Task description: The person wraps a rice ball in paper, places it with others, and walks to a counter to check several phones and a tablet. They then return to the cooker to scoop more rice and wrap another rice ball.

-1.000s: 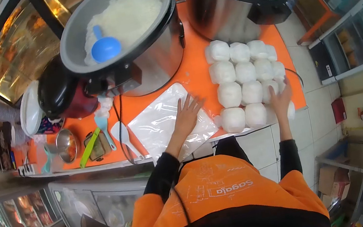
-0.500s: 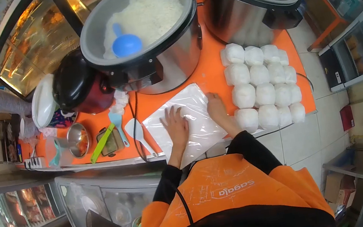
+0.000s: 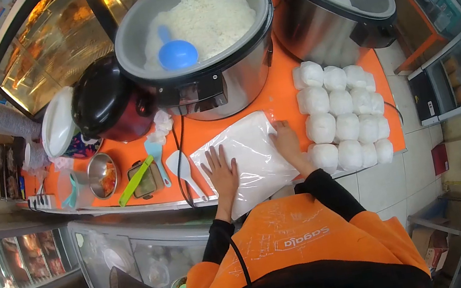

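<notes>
A stack of white, glossy wrapping sheets (image 3: 254, 158) lies at the front edge of the orange table. My left hand (image 3: 222, 176) rests flat on its left side, fingers spread. At the upper right edge of the stack, my right hand (image 3: 287, 141) is closed, its fingers curled round the border of the sheets; the fingertips are partly hidden. Just right of that hand stand several rows of white paper-wrapped packs (image 3: 342, 103). Behind the sheets, a large cooker (image 3: 236, 90) is full of white rice (image 3: 217, 17), with a blue scoop (image 3: 178, 54) lying on the rice.
A second large cooker (image 3: 308, 25) holds more white packs. Left of the sheets lie a white rice paddle (image 3: 184, 170), a light blue spatula (image 3: 157, 157), green tongs (image 3: 137, 180) and a metal bowl (image 3: 102, 176). A dark cable (image 3: 183, 164) hangs over the table edge.
My left hand has slid toward the left edge of the sheets. The right hand stays at the right edge. The whole view has shifted slightly, moving the tabletop rightward in the picture.
</notes>
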### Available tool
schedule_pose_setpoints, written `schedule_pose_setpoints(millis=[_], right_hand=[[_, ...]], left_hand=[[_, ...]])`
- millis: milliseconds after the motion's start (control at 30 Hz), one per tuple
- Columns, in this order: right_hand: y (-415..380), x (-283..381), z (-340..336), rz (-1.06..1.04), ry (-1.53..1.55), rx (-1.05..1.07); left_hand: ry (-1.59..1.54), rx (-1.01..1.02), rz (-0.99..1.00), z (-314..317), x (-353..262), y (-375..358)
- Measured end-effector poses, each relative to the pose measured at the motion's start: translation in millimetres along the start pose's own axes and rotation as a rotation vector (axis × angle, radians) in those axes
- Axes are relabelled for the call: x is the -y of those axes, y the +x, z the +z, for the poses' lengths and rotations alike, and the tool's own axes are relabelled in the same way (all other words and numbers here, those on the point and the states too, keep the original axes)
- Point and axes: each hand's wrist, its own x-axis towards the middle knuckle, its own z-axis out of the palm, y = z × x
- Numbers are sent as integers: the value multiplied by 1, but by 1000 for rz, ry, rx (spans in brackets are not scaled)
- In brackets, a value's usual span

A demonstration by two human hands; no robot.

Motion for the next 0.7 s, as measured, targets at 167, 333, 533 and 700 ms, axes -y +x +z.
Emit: schedule_pose_setpoints(millis=[167, 333, 533, 700], right_hand=[[8, -6, -9, -5, 12, 48], [3, -3, -11, -2, -13, -37], [-1, -7, -4, -39, 9, -138], [-3, -9, -5, -75, 37, -118]], left_hand=[[-17, -16, -7, 2, 0, 2], [-207, -117, -138, -3, 13, 4], [23, -93, -72, 1, 29, -3], [64, -119, -53, 0, 26, -2]])
